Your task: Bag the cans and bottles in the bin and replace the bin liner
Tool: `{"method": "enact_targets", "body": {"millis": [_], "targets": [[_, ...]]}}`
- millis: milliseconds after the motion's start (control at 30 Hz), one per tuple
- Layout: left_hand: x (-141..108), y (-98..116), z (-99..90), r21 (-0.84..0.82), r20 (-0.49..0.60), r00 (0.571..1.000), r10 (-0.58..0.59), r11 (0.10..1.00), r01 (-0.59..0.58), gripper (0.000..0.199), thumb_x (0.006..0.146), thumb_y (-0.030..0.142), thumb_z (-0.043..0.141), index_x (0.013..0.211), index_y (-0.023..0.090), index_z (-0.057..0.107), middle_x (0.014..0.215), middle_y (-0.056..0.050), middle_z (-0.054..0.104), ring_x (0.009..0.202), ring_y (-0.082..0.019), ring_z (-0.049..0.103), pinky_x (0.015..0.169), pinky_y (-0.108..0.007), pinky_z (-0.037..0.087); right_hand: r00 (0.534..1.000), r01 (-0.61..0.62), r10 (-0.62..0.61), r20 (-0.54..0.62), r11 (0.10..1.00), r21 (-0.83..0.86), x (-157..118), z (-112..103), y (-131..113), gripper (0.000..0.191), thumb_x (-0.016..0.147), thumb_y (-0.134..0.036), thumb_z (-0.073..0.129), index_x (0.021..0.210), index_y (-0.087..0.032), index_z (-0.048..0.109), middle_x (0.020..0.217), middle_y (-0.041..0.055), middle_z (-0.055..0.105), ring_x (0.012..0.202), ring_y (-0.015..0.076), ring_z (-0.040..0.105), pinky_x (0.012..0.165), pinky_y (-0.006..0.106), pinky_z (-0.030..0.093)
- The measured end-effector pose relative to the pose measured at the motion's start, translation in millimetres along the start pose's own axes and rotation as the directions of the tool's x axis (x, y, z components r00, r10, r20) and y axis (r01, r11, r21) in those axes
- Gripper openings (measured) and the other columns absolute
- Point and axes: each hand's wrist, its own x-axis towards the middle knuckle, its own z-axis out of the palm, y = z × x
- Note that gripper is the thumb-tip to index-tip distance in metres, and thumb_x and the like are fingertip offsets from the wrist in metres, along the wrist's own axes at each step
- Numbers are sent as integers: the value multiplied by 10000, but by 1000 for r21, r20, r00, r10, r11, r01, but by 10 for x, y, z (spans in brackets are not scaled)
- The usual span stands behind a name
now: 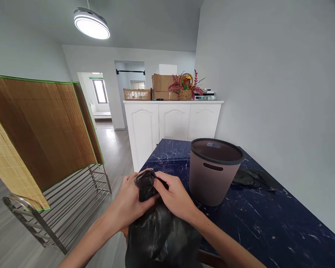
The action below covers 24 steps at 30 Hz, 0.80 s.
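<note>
A black plastic bag (163,238) hangs at the near edge of the dark blue marbled table (257,223), its top gathered between both hands. My left hand (128,201) is wrapped round the bag's neck from the left. On the right side of the same bunched top, my right hand (174,193) grips the plastic with thumb and fingers. Just beyond, to the right, a brownish-grey bin (212,184) with a dark rim stands upright on the table. Behind the bin, by the wall, lies another piece of black plastic (254,179).
A metal rack (69,197) draped with a bamboo mat (44,126) stands at the left. Past the table, a white cabinet (173,121) carries cardboard boxes (163,86) and a flower basket (185,94). A wall borders the table's right side.
</note>
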Motion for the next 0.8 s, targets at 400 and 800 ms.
{"method": "enact_targets", "body": {"millis": [400, 800], "targets": [[0, -159, -20, -693, -77, 816, -573, 619, 370, 486, 898, 696, 675, 1063, 250, 777, 1244, -74, 781, 1318, -345, 641, 1181, -416, 462, 971, -112, 200, -128, 862, 494, -43, -233, 171, 668, 1065, -491, 619, 1630, -310, 312, 1286, 80, 740, 773, 147, 598, 747, 323, 475], [95, -109, -25, -964, -92, 850, -519, 259, 54, 447, 926, 480, 789, 715, 218, 494, 581, 98, 250, 514, -98, 312, 613, -212, 484, 957, -142, 289, -39, 578, 804, -17, -238, 234, 387, 899, -550, 842, 1093, -248, 699, 590, -123, 406, 539, 86, 391, 720, 304, 564]]}}
